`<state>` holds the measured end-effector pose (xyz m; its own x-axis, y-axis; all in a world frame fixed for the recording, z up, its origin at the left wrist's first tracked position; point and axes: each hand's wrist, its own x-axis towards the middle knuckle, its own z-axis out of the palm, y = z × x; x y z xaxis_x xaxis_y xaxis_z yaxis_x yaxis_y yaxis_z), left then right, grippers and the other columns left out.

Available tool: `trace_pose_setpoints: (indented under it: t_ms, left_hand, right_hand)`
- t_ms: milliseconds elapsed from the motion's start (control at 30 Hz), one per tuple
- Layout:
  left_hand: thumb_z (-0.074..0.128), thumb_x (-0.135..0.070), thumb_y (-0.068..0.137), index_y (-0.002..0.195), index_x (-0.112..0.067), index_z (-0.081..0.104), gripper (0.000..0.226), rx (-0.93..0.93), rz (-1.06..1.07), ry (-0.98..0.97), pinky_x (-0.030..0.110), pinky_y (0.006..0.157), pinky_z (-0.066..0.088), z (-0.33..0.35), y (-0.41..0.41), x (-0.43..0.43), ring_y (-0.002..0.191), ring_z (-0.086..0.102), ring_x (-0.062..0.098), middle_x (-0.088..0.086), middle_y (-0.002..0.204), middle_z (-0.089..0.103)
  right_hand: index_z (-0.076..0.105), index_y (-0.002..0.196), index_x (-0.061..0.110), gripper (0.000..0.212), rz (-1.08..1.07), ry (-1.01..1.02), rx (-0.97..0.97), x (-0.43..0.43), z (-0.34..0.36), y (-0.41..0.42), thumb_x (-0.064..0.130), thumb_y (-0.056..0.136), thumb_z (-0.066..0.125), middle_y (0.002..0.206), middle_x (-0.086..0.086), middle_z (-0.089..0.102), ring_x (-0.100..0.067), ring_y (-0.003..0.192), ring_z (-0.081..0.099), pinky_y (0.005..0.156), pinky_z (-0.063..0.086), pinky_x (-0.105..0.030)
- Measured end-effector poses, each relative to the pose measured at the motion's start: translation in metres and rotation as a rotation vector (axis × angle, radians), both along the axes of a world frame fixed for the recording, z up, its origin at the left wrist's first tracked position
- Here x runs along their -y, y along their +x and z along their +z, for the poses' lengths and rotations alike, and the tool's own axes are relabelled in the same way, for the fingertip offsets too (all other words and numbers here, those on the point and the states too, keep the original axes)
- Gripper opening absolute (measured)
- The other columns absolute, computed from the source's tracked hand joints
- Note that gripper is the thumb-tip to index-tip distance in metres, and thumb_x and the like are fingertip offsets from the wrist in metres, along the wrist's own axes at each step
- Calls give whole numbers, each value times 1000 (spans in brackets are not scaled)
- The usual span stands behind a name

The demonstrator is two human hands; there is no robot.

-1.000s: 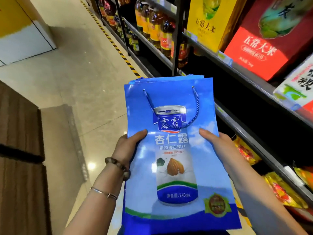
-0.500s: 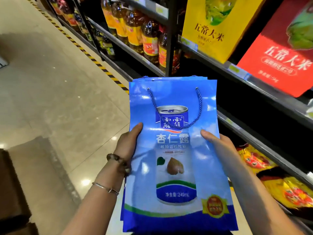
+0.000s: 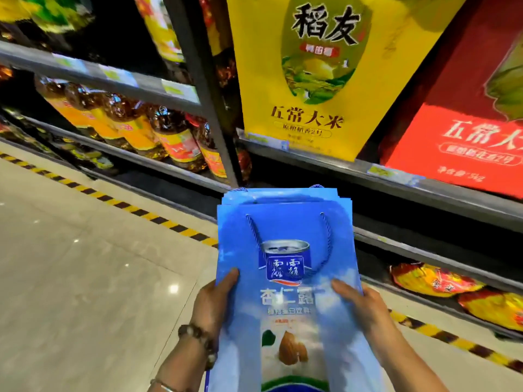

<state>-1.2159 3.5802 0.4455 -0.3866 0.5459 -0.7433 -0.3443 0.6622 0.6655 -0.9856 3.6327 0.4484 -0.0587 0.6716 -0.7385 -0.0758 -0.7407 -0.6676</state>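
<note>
Floor [image 3: 85,278]: pale glossy tiles on the left, with a yellow-and-black hazard stripe [image 3: 127,206] along the foot of the shelving.
Oil bottles [image 3: 175,140]: a row of amber bottles with yellow and orange labels on a shelf left of the dark upright post; their print is too blurred to read.
Left hand [image 3: 212,304]: grips the left edge of the blue gift bags [image 3: 283,222], thumb flat on the top face, fingers hidden beneath; a beaded bracelet [image 3: 198,338] circles the wrist.
Bags' place: a flat stack held in the air at lower centre, between both hands, in front of the lower shelves.
Long axis: runs away from the person, the open mouths and the cord handle [image 3: 327,239] pointing at the shelves, the bottoms toward the body.
Change: half a second ago much more aisle floor showed; the view has swung to face the shelves, the stack sits lower in frame, and both grips are unchanged.
Bag print: a drink can, an almond below it, and 杏仁露; the smaller lines are smeared.
Right hand [image 3: 365,306]: pinches the right edge, thumb on top, fingers out of sight under the stack.
Yellow rice pack [image 3: 311,80]: upright on the shelf above the bags' far end, reading 稻友 and 五常大米.
Red box [image 3: 464,137]: just right of it, showing 五常大 before the frame cuts it.
Snack packets [image 3: 433,278]: red and yellow, on the lowest shelf at right.
</note>
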Motion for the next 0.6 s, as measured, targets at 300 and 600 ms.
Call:
trace_pose_setpoints:
  t_ms: [300,600]
  left_hand:
    - [57,-30,89,92,-6,70,27,-5,-248,195,27,63,56,-155,-17,-124,78,71,20,9,91,73]
    - [61,-41,83,83,-8,70,34,-111,-439,369,39,82,53,-213,4,-264,83,67,20,7,90,73]
  right_hand:
    - [72,83,4,13,-169,122,128,-82,-151,-10,13,75,67,81,-14,73,-27,72,68,75,53,-42]
    - [70,91,9,16,-221,334,74,-183,-211,24,19,82,61,80,-4,74,-17,69,68,60,54,-23]
